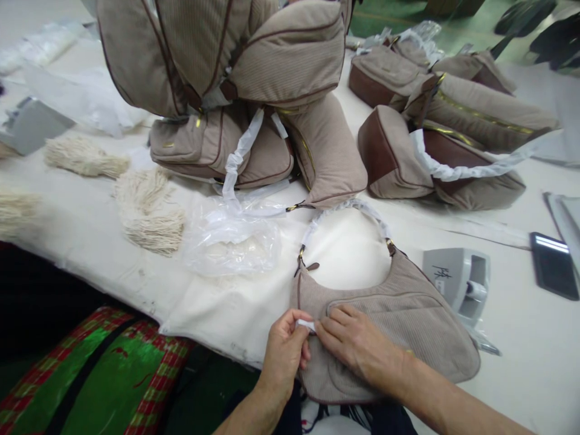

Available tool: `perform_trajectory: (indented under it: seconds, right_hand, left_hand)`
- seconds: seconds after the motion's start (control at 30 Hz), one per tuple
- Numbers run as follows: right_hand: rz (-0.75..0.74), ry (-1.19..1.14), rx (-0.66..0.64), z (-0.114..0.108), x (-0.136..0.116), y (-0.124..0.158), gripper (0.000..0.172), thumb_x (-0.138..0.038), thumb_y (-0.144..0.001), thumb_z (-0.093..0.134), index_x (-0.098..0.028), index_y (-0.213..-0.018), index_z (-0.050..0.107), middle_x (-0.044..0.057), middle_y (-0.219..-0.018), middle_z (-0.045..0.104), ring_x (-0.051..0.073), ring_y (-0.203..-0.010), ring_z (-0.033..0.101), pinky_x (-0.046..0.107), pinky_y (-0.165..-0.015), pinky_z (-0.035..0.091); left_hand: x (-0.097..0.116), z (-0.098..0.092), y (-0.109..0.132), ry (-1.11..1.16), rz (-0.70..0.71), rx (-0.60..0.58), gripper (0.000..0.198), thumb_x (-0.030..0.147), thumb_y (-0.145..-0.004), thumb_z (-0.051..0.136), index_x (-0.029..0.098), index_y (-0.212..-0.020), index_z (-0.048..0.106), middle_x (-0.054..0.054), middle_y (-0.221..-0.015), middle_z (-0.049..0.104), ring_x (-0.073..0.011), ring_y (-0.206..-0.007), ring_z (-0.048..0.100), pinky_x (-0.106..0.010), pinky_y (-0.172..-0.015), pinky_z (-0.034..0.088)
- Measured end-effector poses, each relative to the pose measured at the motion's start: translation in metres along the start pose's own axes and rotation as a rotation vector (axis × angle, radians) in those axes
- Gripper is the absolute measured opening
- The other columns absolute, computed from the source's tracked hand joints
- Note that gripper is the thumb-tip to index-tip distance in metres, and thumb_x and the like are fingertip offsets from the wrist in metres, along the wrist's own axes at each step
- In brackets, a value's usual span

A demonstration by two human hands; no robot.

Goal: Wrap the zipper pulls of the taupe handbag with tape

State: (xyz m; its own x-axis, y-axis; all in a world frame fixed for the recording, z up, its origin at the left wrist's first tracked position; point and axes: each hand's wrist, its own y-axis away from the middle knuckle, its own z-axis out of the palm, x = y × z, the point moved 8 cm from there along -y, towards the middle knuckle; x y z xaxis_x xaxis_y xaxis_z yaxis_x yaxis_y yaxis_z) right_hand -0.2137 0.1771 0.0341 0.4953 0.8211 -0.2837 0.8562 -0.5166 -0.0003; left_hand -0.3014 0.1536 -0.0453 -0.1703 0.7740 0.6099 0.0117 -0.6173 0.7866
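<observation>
Taupe ribbed fabric shoulder bag (399, 308) lies at the near edge of the counter (226, 314), its wrapped handle (353, 205) arching away from the person. Left hand (285, 344) pinches a small white strip (306, 325) over the bag's left part. Right hand (357, 344) rests on the bag's front, fingers bunched at the strip's other end; can't tell if it grips. Grey dispenser (457, 278) just beside the bag on the right, black slab (555, 266) farther right. Clear plastic (235, 248) and cream string bundle (151, 211) to the left. Similar bags (290, 60) pile up behind.
</observation>
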Motion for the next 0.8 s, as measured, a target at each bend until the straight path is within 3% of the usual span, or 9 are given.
perform_trajectory:
  seconds: [0.13, 0.3, 0.4, 0.57, 0.63, 0.8]
  right_hand:
    - [0.046, 0.010, 0.046, 0.005, -0.007, 0.002, 0.007, -0.015, -0.085, 0.050, -0.013, -0.087, 0.057, 0.004, -0.079, 0.056, 0.019, -0.072, 0.044, 0.037, -0.072, 0.034]
    - [-0.026, 0.004, 0.214, 0.000, -0.013, 0.011, 0.026, -0.009, -0.089, 0.034, -0.009, -0.091, 0.060, 0.007, -0.080, 0.058, 0.019, -0.073, 0.045, 0.040, -0.080, 0.033]
    - [-0.065, 0.013, 0.296, -0.006, -0.013, 0.013, 0.029, -0.009, -0.089, 0.032, -0.007, -0.092, 0.061, 0.008, -0.080, 0.059, 0.018, -0.071, 0.046, 0.040, -0.080, 0.034]
    - [-0.052, 0.022, 0.371, -0.016, -0.011, 0.014, 0.027, -0.008, -0.088, 0.035, -0.008, -0.085, 0.061, 0.007, -0.075, 0.059, 0.016, -0.066, 0.045, 0.038, -0.075, 0.035]
    - [-0.054, 0.031, 0.380, -0.018, -0.012, 0.015, 0.023, -0.010, -0.088, 0.038, -0.009, -0.081, 0.060, 0.005, -0.070, 0.056, 0.015, -0.062, 0.043, 0.037, -0.072, 0.036]
    - [0.013, 0.008, 0.349, -0.002, -0.001, 0.014, 0.019, -0.016, -0.088, 0.043, -0.015, -0.071, 0.053, -0.002, -0.059, 0.049, 0.013, -0.056, 0.041, 0.032, -0.067, 0.037]
  left_hand:
    - [-0.002, -0.002, 0.001, 0.084, -0.070, -0.035, 0.031, 0.031, -0.056, 0.053, 0.014, -0.082, 0.051, 0.006, -0.039, 0.046, -0.0075, -0.036, 0.039, -0.015, -0.034, 0.031]
    - [0.001, 0.001, 0.000, 0.155, -0.184, -0.212, 0.032, 0.038, -0.061, 0.054, 0.014, -0.083, 0.050, 0.001, -0.057, 0.056, -0.0117, -0.046, 0.055, -0.020, -0.042, 0.043]
    - [0.002, -0.001, -0.006, -0.024, -0.220, -0.258, 0.041, 0.050, -0.065, 0.062, 0.016, -0.084, 0.048, 0.000, -0.066, 0.060, -0.0100, -0.044, 0.056, -0.018, -0.039, 0.041]
    - [0.001, 0.005, -0.003, -0.327, -0.338, -0.451, 0.054, 0.057, -0.054, 0.072, 0.012, -0.074, 0.052, -0.005, -0.065, 0.063, -0.0096, -0.043, 0.056, -0.017, -0.039, 0.044]
    - [0.002, 0.002, -0.002, -0.366, -0.383, -0.459, 0.058, 0.059, -0.051, 0.074, 0.013, -0.078, 0.052, -0.004, -0.067, 0.064, -0.0099, -0.045, 0.058, -0.016, -0.039, 0.044]
    - [-0.007, 0.004, -0.014, -0.505, -0.384, -0.518, 0.059, 0.065, -0.056, 0.070, 0.015, -0.080, 0.049, -0.003, -0.069, 0.065, -0.0099, -0.046, 0.059, -0.014, -0.038, 0.042]
